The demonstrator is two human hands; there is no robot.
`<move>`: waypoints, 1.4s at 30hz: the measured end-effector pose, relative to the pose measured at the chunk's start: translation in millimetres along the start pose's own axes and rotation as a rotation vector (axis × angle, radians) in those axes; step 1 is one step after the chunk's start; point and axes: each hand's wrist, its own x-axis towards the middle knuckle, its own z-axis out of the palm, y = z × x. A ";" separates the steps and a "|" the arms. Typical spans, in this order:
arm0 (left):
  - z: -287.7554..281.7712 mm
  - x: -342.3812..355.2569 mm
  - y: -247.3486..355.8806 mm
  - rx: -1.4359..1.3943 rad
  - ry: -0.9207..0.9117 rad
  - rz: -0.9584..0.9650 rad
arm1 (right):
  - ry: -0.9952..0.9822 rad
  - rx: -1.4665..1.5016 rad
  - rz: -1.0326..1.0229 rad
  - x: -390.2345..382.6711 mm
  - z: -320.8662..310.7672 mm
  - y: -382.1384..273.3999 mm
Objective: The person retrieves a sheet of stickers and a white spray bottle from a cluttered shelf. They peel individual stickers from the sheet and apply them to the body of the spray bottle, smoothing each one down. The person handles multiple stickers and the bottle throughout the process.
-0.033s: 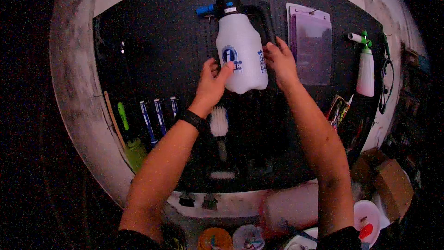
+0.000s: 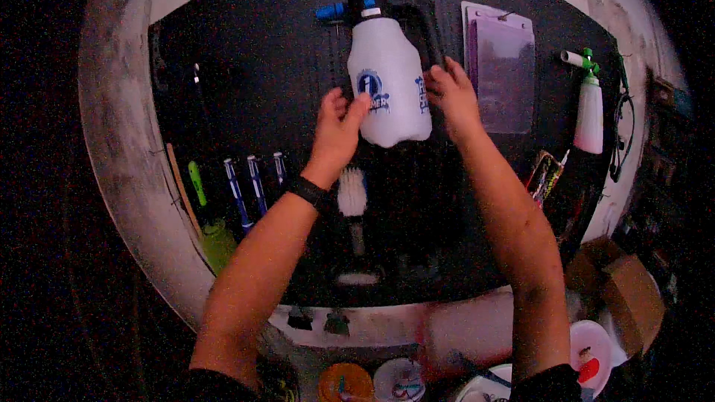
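Note:
A white pump sprayer bottle [image 2: 389,82] with a black head and blue printed marks is upright against the black board. Its black handle [image 2: 430,30] curves down on the right. My left hand [image 2: 339,128] is at the bottle's lower left, fingers apart and half curled, the thumb over its edge. On the other side, my right hand [image 2: 456,100] has its fingers loosely bent beside the bottle and the handle's lower end. Neither hand wraps round the bottle. Blue pieces [image 2: 330,12] stick out beside the sprayer's head; whether they bear its weight I cannot tell.
A brush with pale bristles [image 2: 352,192] hangs below the bottle. A purple-tinted clipboard [image 2: 500,74] and a foam sprayer with a green head [image 2: 588,108] are to the right, with several blue-white tools [image 2: 253,182] on the left. Below are an orange-topped container [image 2: 345,384] and a cardboard box [image 2: 633,294].
My left thumb has drawn back slightly toward the bottle's left edge. The sprayer and my right hand keep nearly the same places.

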 end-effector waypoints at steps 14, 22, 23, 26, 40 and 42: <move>-58.3 -215.2 53.1 -0.288 -0.009 0.049 | -0.754 -0.585 -0.196 -234.7 30.3 -142.6; 11.8 -308.5 33.0 -0.548 -0.480 -0.369 | -0.646 -0.651 -0.212 -381.1 24.2 -221.2; 2.6 -345.6 41.1 -0.530 -0.525 -0.363 | -0.609 -0.662 -0.221 -403.9 18.0 -225.4; -7.7 -417.1 58.6 -0.542 -0.638 -0.301 | -0.450 -0.775 -0.270 -472.2 20.5 -257.5; 146.1 -702.5 216.0 -0.786 -1.511 -0.225 | 0.375 -1.369 -0.394 -735.7 -122.0 -481.7; 176.6 -741.3 231.2 -0.819 -1.654 -0.398 | 0.471 -1.278 -0.518 -753.1 -154.7 -481.4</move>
